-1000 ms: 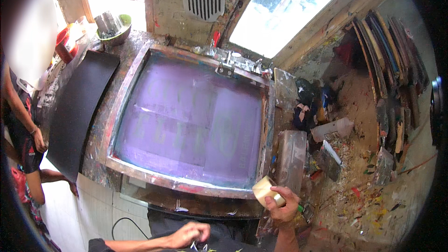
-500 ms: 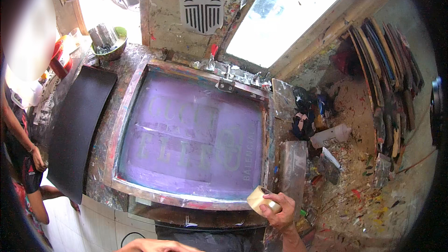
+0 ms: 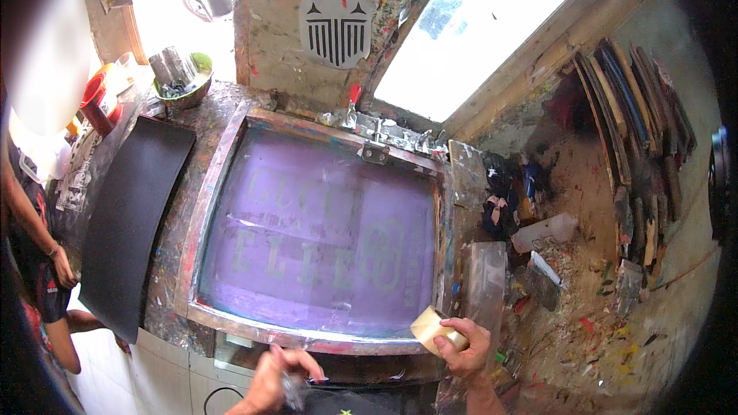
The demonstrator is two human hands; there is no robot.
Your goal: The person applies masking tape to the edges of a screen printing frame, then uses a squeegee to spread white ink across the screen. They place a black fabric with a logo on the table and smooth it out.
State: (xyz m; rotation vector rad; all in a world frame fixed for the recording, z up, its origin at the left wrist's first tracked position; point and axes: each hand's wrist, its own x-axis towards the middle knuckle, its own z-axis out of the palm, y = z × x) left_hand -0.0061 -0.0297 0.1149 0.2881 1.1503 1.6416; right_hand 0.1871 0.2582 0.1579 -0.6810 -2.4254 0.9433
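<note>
A wooden-framed printing screen (image 3: 307, 261) with purple mesh lies on the worktable, faint lettering and linked shapes showing in the mesh. At its lower right corner my right hand (image 3: 467, 346) is closed around a wide roll of clear tape (image 3: 427, 327), thumb and fingers on its side. Below the front rail of the frame is my left hand (image 3: 278, 376), with its fingers curled. A crumpled piece of clear tape (image 3: 293, 392) shows under those fingers, partly blurred. A metal hinge clamp (image 3: 374, 154) sits on the frame's far rail.
To the left a curved black sheet (image 3: 138, 215) lies on the stained table (image 3: 173, 284). A bowl with tins (image 3: 184, 92) and a red container (image 3: 98, 104) stand behind it. Another person's hand (image 3: 63, 267) is at far left. Several screens (image 3: 630, 123) lean at right.
My left hand has come up from the lower edge into view near the frame's front, with a clear piece in its fingers. The right hand still holds the tape roll at the corner.
</note>
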